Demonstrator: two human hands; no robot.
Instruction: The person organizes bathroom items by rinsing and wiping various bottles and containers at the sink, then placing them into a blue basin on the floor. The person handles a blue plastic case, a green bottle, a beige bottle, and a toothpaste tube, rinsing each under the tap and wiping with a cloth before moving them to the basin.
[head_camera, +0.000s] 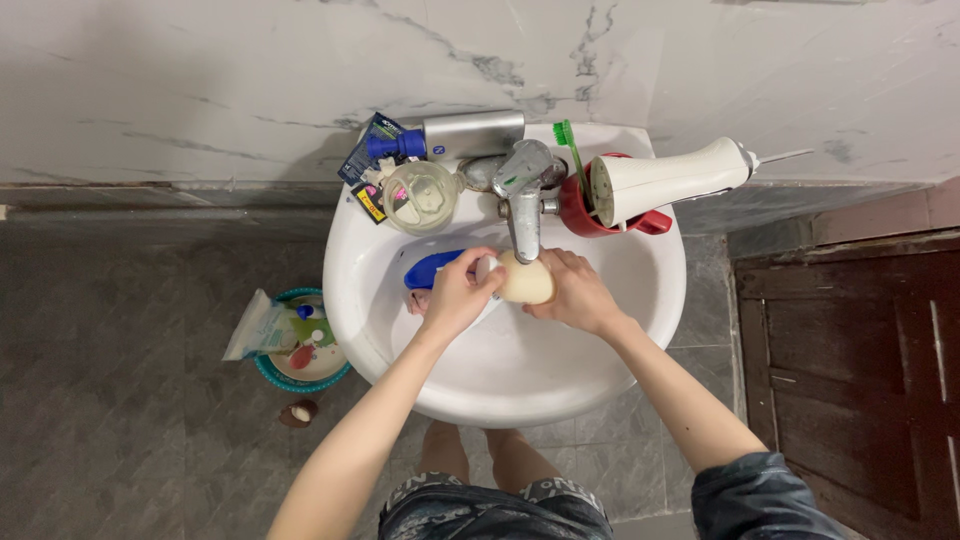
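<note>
Under the chrome metal tap (524, 190), over the round white ceramic basin (640, 320), both hands close around a pale cream oval object (527, 280), left hand (458, 295) also pinching something white, right hand (577, 292) cupping it; washing looks underway, unfinished.

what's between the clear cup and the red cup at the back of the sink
In the head view, the metal tap stands between the clear cup and the red cup, its spout reaching over the cream round thing both hands hold.
</note>
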